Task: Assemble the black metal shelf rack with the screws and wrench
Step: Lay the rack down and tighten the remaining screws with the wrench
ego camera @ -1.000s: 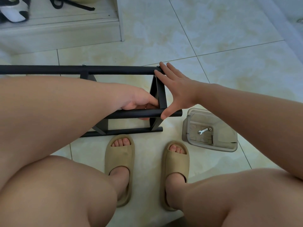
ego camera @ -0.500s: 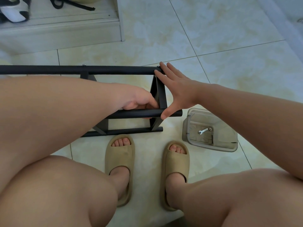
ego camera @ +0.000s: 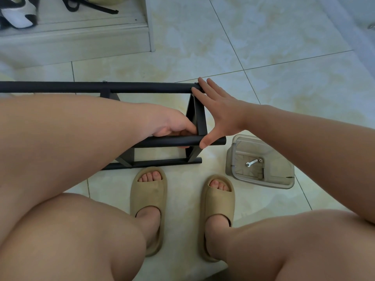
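Left hand (ego camera: 174, 126) curls round middle bar (ego camera: 172, 141) of rack (ego camera: 142, 87). Right hand (ego camera: 219, 114), fingers (ego camera: 211, 86) straight, braces end frame (ego camera: 199, 120). Wrench (ego camera: 251, 162) lies slantwise in tray (ego camera: 261, 183) beside rack, nearer right hand.

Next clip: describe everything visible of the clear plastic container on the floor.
The clear plastic container is a smoky, translucent rectangular tub with rounded corners, open-topped, upright on the tiled floor just right of the end of the black rack. Inside lie a small silver wrench and a tiny piece beside it, too small to identify. No hand touches it.
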The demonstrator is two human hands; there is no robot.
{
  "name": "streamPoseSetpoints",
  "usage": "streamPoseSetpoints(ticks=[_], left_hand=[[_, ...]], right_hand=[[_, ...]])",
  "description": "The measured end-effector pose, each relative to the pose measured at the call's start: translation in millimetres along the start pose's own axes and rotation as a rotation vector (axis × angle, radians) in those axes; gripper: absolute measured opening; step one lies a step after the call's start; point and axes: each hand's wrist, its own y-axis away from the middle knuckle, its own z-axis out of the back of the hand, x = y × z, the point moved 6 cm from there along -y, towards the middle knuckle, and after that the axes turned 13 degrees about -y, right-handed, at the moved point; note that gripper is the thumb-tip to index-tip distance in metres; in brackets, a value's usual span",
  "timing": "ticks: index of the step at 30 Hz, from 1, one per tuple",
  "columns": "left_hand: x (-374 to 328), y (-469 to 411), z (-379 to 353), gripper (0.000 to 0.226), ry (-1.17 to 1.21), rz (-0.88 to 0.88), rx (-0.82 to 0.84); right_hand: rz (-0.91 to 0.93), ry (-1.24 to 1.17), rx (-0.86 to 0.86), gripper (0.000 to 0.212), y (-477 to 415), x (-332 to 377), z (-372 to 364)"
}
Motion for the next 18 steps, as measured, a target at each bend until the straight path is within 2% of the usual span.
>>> streamPoseSetpoints(ticks=[6,15,18], left_hand=[[-3.2,1.6,1.0,0.030,-0.004,-0.036,-0.029],[-6.4,4.0,-3.4,0.032,0.048,-0.125,0.021],[-6.3,4.4,-3.0,0.024,0.059,-0.125,0.024]], right_hand=[[0.002,-0.009,-0.002,0.156,-1.2,-0.7,-0.8],[0.000,-0.010,0.004,0.155,-1.3,-1.1,-0.5],[0.001,-0.008,0.002,0.155,-1.4,-1.1,-0.4]])
